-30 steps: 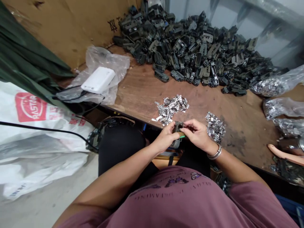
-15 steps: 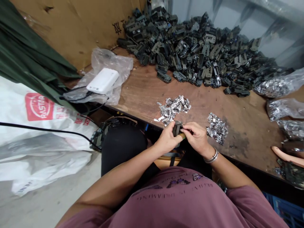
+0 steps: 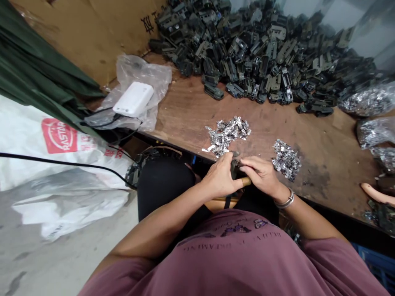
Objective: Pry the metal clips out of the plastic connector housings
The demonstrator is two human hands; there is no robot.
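Note:
My left hand [image 3: 219, 176] is wrapped round a dark green plastic part [image 3: 235, 169] at the table's front edge, with a yellowish band on its thumb. My right hand [image 3: 261, 174] is closed against the same part from the right, its thumb and fingertips pinched together; whatever lies between them is too small to make out. Just beyond the left hand lies a heap of shiny metal pieces [image 3: 226, 135]. A second heap of small metal pieces [image 3: 286, 160] is to the right of my right hand.
A large pile of dark green parts [image 3: 247, 57] covers the back of the wooden table [image 3: 185, 119]. A white device [image 3: 134, 98] rests on clear plastic at the left. Bags of metal pieces [image 3: 368, 100] stand at the right, near part of another person's hand [image 3: 378, 193].
The camera view has shifted slightly. The dark green part is turned and now more hidden behind my left hand. Both hands remain together at it.

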